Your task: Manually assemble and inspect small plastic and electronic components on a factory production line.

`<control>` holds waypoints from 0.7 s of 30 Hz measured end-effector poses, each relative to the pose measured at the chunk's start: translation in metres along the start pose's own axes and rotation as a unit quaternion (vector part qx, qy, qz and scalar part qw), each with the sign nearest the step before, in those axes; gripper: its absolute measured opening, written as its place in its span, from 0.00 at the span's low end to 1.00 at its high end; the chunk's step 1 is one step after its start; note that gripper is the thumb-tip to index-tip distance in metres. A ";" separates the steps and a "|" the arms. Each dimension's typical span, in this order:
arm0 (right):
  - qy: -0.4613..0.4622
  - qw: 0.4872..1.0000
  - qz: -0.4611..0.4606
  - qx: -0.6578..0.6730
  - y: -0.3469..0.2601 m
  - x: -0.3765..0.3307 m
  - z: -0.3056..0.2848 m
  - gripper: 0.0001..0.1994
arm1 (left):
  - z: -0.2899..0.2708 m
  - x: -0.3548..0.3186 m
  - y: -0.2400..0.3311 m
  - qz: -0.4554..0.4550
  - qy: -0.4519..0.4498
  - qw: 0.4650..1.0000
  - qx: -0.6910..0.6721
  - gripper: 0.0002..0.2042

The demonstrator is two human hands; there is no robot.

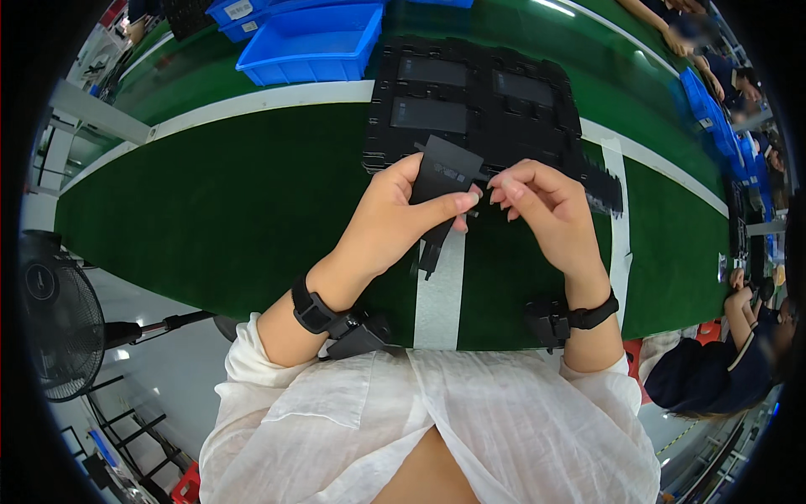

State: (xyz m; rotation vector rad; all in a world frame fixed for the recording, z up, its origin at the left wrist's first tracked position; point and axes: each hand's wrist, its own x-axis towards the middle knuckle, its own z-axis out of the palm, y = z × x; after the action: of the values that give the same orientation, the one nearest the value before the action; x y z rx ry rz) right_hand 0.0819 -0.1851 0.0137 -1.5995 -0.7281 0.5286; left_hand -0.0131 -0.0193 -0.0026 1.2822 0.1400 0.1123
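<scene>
My left hand (382, 217) is closed round a flat black plastic part (447, 165), thumb across its face. The part is wide at the top, with pale marks on it, and narrows to a thin stem below the hand. Just to its right, my right hand (552, 212) has thumb and fingertips pinched together beside a small tab on the part's edge. What lies between those fingertips, if anything, is too small to make out. Beyond both hands lies a black moulded tray (482, 101) with several flat dark pieces in its pockets.
Blue bins (311, 71) stand at the far left, past a white strip on the green table (210, 202). A black fan (63, 311) is at the left, off the table. Other people work along the right side, near more blue bins (705, 105).
</scene>
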 end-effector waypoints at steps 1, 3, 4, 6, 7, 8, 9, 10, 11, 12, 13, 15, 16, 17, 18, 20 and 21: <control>0.016 0.998 -0.050 -0.019 0.001 -0.001 0.002 0.06 | 0.001 0.001 -0.002 -0.004 -0.002 1.000 0.001 0.08; 0.016 0.997 -0.076 -0.018 0.006 -0.002 0.001 0.02 | 0.002 0.001 -0.003 -0.024 -0.007 1.000 0.010 0.09; 0.008 0.993 -0.101 -0.062 0.003 -0.002 0.000 0.02 | 0.003 0.001 -0.004 -0.027 -0.009 1.000 0.011 0.09; -0.001 0.987 -0.125 -0.102 0.004 -0.002 0.000 0.02 | 0.003 0.001 -0.007 -0.036 -0.009 0.999 0.014 0.08; 0.003 0.985 -0.128 -0.114 0.005 -0.002 0.000 0.01 | 0.003 0.001 -0.007 -0.038 -0.008 0.999 0.015 0.08; 0.007 0.983 -0.132 -0.127 0.005 -0.003 -0.001 0.01 | 0.003 0.001 -0.007 -0.045 -0.015 0.999 0.015 0.08; 0.007 0.983 -0.131 -0.126 0.005 -0.003 -0.002 0.01 | 0.004 0.001 -0.006 -0.051 -0.021 0.998 0.014 0.07; 0.008 0.984 -0.124 -0.127 0.003 -0.004 -0.002 0.01 | 0.004 0.001 -0.005 -0.053 -0.021 0.998 0.014 0.07; 0.008 0.985 -0.118 -0.127 0.003 -0.004 -0.002 0.01 | 0.004 0.001 -0.004 -0.059 -0.023 0.998 0.013 0.07; 0.008 0.985 -0.118 -0.127 0.004 -0.005 -0.003 0.01 | 0.004 0.001 -0.003 -0.066 -0.025 0.997 0.012 0.07; 0.007 0.986 -0.111 -0.122 0.004 -0.005 -0.004 0.01 | 0.004 0.001 -0.002 -0.066 -0.025 0.997 0.012 0.07; 0.004 0.988 -0.106 -0.115 0.005 -0.004 -0.002 0.01 | 0.002 0.000 -0.002 -0.076 -0.033 0.997 0.003 0.08; 0.011 0.987 -0.106 -0.119 0.003 -0.004 0.000 0.01 | 0.001 0.000 -0.002 -0.076 -0.032 0.997 0.004 0.08; 0.019 0.986 -0.106 -0.124 0.001 -0.004 0.000 0.01 | 0.001 0.000 -0.002 -0.072 -0.032 0.997 -0.002 0.08; 0.020 0.987 -0.105 -0.124 0.000 -0.004 0.000 0.01 | 0.001 0.000 -0.003 -0.069 -0.032 0.997 -0.007 0.08; -0.002 0.984 -0.119 -0.131 0.000 -0.004 -0.001 0.01 | 0.001 0.000 -0.002 -0.078 -0.037 0.996 0.000 0.08; -0.002 0.984 -0.119 -0.131 0.000 -0.005 -0.001 0.01 | 0.001 0.000 -0.001 -0.088 -0.042 0.995 0.007 0.08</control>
State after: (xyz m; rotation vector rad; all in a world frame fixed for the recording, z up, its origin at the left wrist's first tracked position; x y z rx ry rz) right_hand 0.0795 -0.1894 0.0138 -1.7226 -1.0089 0.2699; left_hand -0.0125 -0.0209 -0.0036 1.2800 0.1804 -0.0930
